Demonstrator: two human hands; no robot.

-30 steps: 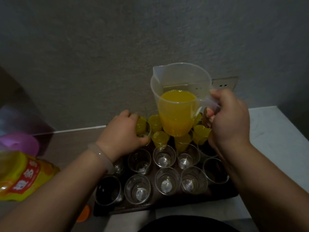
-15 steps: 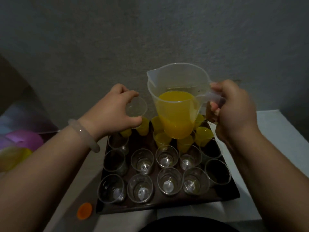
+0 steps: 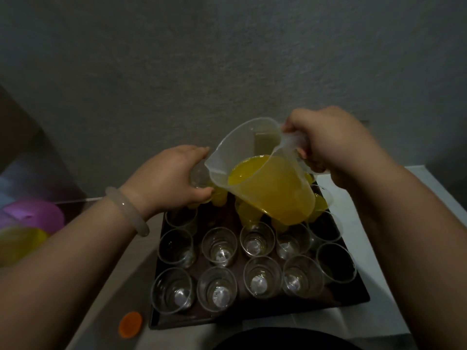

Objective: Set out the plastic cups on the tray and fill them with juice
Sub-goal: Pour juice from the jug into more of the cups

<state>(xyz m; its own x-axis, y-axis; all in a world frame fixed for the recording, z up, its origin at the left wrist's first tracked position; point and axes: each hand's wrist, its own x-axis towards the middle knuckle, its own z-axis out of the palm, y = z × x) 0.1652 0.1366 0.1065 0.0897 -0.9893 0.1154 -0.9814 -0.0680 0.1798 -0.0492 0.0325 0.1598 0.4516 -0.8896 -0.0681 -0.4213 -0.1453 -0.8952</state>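
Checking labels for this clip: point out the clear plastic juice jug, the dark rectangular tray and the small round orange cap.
Clear plastic juice jug (image 3: 273,193), head view, juice-filled side wall.
Dark rectangular tray (image 3: 252,310), head view, bare near edge.
Small round orange cap (image 3: 130,324), head view, its centre.

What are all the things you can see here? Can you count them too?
Jug: one, clear, tilted above the tray.
Juice: orange-yellow, in the jug.
Held cup: one, clear, at the jug's spout.
Empty cups: eleven showing, clear, front rows of the tray.
Full cups: yellow, back of the tray; the jug hides the count.
Tray: one, dark, on the table.
Table: one, pale.
Disc: one, orange, left of the tray's front corner.
Bowl: one, purple, far left.
Yellow thing: one, blurred, below the bowl.
Wall: grey, behind.
Bangle: one, pale, left wrist.
Left hand: grips the held cup.
Right hand: grips the jug's handle.
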